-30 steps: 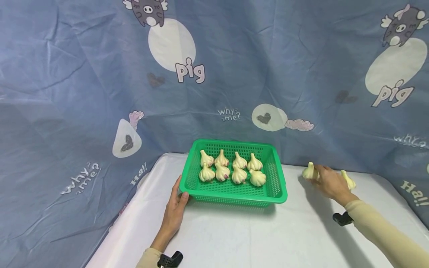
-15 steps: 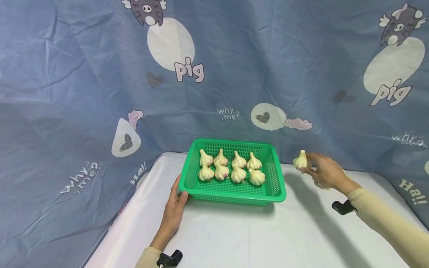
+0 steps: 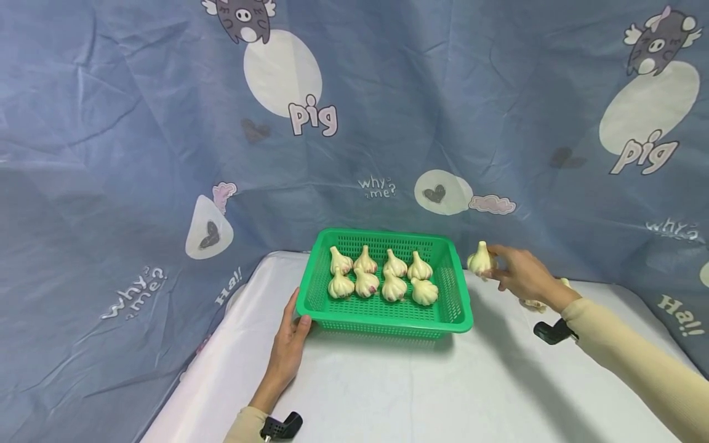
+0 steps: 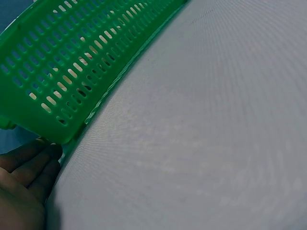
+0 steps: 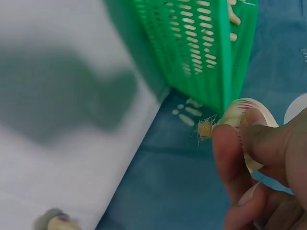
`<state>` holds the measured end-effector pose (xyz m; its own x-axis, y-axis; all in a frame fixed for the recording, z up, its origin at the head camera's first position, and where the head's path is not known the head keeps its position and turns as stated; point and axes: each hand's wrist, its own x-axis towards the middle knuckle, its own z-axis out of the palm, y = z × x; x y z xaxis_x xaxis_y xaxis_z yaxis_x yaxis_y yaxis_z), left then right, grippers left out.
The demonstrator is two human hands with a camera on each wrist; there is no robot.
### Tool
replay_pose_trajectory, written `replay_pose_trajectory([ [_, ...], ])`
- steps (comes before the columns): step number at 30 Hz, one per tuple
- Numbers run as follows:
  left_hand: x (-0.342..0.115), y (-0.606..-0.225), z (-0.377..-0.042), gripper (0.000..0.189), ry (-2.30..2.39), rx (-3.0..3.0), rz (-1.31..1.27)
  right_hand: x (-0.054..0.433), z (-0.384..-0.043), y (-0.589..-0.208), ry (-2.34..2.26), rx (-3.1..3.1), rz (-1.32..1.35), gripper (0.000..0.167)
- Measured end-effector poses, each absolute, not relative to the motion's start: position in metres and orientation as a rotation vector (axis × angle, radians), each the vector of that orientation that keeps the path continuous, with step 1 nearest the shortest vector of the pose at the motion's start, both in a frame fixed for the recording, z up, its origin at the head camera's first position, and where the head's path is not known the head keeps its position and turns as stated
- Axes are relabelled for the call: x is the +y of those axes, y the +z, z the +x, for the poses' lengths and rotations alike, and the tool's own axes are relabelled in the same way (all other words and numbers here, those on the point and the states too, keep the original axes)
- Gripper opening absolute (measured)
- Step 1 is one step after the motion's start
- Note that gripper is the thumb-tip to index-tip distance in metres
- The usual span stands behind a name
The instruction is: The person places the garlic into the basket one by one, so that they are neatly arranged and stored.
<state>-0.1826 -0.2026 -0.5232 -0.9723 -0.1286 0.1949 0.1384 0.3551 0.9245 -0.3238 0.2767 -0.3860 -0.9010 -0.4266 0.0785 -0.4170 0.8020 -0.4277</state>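
Observation:
A green plastic basket (image 3: 382,323) holds several garlic bulbs (image 3: 424,292), set in two rows. At its near left corner rests my left hand (image 3: 288,347), fingers along the side wall and thumb at the front. In the left wrist view, the fingers (image 4: 33,165) lie nearly straight against the basket's lower corner. My right hand (image 3: 526,274) pinches a garlic bulb (image 3: 480,261), stem up, above the table just right of the basket's rim. Thumb and index finger grip its side in the right wrist view, where the bulb's root tuft (image 5: 205,129) shows.
More garlic (image 3: 533,304) lies on the white-covered table (image 3: 376,387) at the right, partly hidden behind the right wrist. A blue printed cloth (image 3: 354,154) hangs directly behind the table.
My right hand has lifted the garlic bulb off the table at the right and carried it left, close to the basket's right rim. The left hand and basket have stayed put.

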Motion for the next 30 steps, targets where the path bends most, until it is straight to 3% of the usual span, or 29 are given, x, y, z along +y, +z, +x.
replay_pose_trajectory([
  [12,-0.203,-0.523,-0.182,0.063,-1.674,-2.389,-0.001,0.241,-0.329,-0.378,-0.988,2.721,-0.852,0.052],
  [30,-0.202,-0.522,-0.182,0.062,-1.688,-2.364,-0.043,0.175,-0.331,-0.389,-1.050,2.517,-0.969,0.061],
])
